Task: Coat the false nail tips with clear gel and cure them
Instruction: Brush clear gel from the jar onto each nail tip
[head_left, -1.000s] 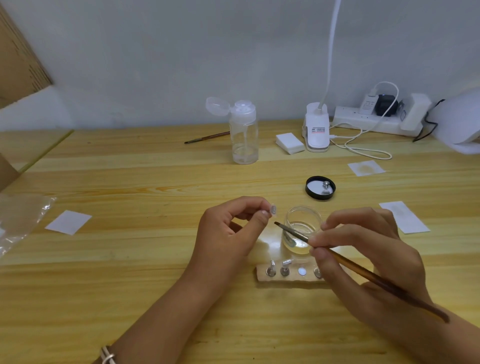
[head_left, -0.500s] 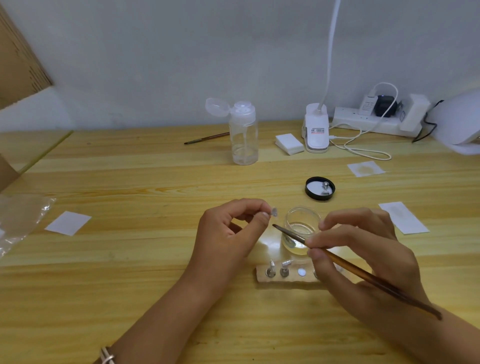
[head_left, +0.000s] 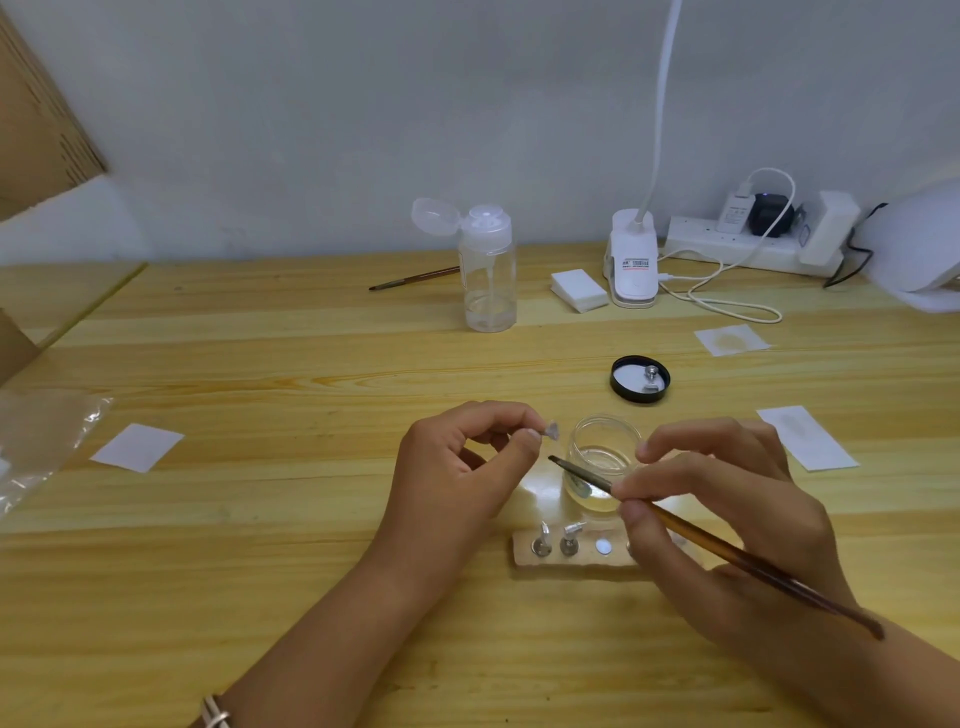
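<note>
Coating in progress: left hand (head_left: 457, 467) pinches one nail tip (head_left: 550, 431), right hand (head_left: 727, 514) pinches the brush (head_left: 691, 535) beside it; curing evidently remains.

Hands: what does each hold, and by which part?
The left hand pinches a nail tip by its base; the right hand holds the brush by its handle, near the bristles.

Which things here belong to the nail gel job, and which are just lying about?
In use: small clear nail tip, thin brown-handled brush, clear glass gel jar, wooden tip holder.
Lying about: clear plastic flip-cap bottle, spare brown brush, blank white paper square.
</note>
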